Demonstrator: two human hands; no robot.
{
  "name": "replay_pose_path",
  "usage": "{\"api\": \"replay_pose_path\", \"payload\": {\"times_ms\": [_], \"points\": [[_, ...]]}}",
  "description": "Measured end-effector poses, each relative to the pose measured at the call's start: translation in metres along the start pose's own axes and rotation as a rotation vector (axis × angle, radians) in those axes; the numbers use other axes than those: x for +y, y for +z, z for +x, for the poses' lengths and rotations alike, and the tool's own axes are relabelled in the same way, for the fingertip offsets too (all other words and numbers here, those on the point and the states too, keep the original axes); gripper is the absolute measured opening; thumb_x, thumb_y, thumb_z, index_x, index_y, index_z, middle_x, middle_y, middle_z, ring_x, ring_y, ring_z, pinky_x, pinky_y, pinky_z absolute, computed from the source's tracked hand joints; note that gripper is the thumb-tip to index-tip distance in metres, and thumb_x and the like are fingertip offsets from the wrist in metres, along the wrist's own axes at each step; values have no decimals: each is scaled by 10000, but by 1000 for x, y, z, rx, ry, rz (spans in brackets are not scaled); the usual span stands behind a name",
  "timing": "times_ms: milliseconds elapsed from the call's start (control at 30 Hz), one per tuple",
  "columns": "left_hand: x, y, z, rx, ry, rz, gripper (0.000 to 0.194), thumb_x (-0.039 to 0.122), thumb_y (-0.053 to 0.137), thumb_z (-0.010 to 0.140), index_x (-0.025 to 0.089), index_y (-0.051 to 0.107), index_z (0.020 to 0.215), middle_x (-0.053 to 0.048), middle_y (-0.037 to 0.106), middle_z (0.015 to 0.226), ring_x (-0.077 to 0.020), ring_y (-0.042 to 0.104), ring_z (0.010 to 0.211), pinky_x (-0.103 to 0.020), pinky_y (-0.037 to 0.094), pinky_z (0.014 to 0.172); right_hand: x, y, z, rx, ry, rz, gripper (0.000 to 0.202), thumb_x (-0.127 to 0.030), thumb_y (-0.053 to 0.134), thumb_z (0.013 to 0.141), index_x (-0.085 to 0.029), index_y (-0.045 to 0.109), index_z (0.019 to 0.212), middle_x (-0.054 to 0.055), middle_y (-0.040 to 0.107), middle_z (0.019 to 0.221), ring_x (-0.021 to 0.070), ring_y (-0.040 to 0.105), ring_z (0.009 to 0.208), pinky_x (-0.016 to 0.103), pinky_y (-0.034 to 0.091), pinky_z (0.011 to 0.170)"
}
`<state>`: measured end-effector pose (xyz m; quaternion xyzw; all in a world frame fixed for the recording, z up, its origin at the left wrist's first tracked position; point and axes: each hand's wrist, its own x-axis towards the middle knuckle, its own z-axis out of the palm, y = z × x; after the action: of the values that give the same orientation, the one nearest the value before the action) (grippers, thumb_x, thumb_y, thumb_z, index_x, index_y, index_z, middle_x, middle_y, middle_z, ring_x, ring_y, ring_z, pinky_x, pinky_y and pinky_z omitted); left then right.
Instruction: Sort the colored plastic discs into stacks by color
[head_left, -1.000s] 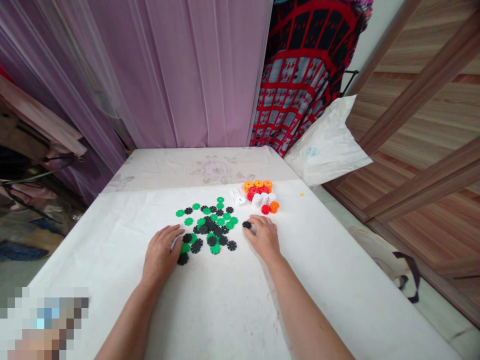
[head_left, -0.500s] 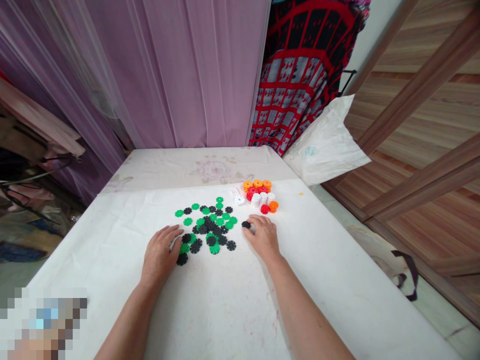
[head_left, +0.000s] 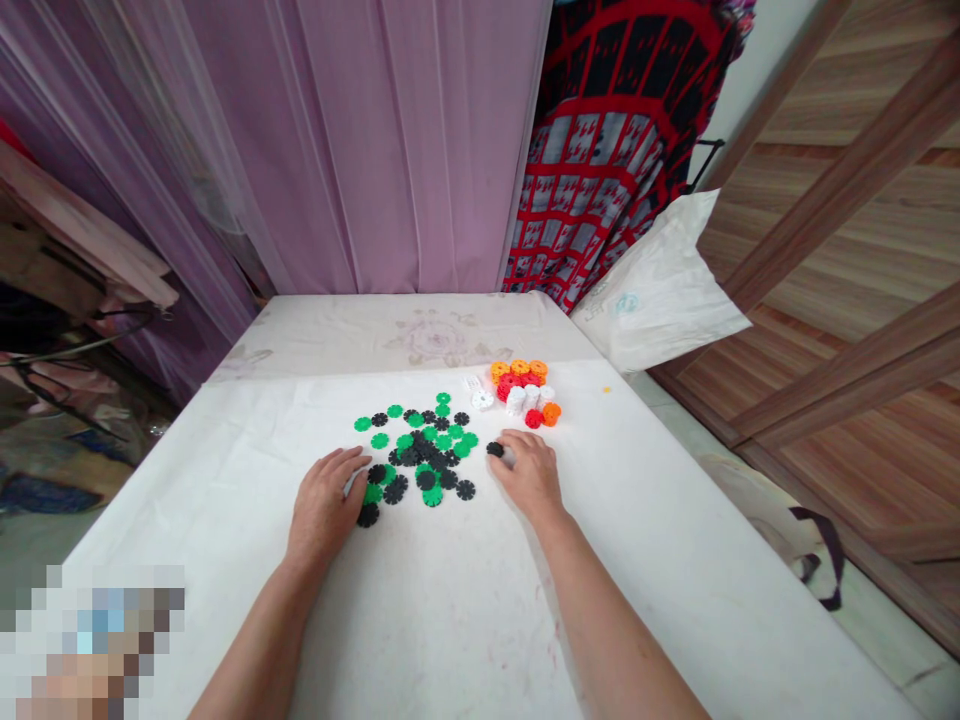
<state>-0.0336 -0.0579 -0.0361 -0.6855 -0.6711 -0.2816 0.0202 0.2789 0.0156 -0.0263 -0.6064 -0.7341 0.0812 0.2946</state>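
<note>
Green and black notched plastic discs (head_left: 424,450) lie in a loose, overlapping heap on the white tablecloth. At the heap's left edge rests my left hand (head_left: 327,500), fingers stretched out and thumb apart, close to a black disc (head_left: 368,514) and some green ones. To the right of the heap, my right hand (head_left: 529,474) pinches a black notched disc (head_left: 495,450) between thumb and fingers, low over the cloth. Whether it is one disc or a short stack, I cannot tell. Beyond this hand stand stacks of orange discs (head_left: 519,369), red discs (head_left: 510,385) and white discs (head_left: 516,402).
A loose red disc (head_left: 533,419) and an orange disc (head_left: 552,414) lie before the stacks. A tiny yellow piece (head_left: 607,390) is near the table's right edge. A white bag (head_left: 667,285) stands past the far right corner, and a purple curtain (head_left: 405,150) hangs behind.
The whole view has shifted slightly, with things appearing a little further right. Both hands keep their places relative to the discs, and the black disc stays in my right hand.
</note>
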Motion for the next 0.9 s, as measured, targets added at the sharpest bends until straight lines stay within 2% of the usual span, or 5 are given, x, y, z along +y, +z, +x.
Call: {"api": "replay_pose_path", "payload": {"times_ms": [900], "points": [[0, 0, 0, 0, -5, -9, 370, 391, 439, 938, 227, 745, 1067, -86, 743, 1207, -293, 639, 1187, -502, 497, 1055, 1, 2, -1, 46, -32, -10, 158, -250, 628, 825, -251, 730, 946, 48, 724, 1173, 244, 592, 1086, 375, 426, 910]]}}
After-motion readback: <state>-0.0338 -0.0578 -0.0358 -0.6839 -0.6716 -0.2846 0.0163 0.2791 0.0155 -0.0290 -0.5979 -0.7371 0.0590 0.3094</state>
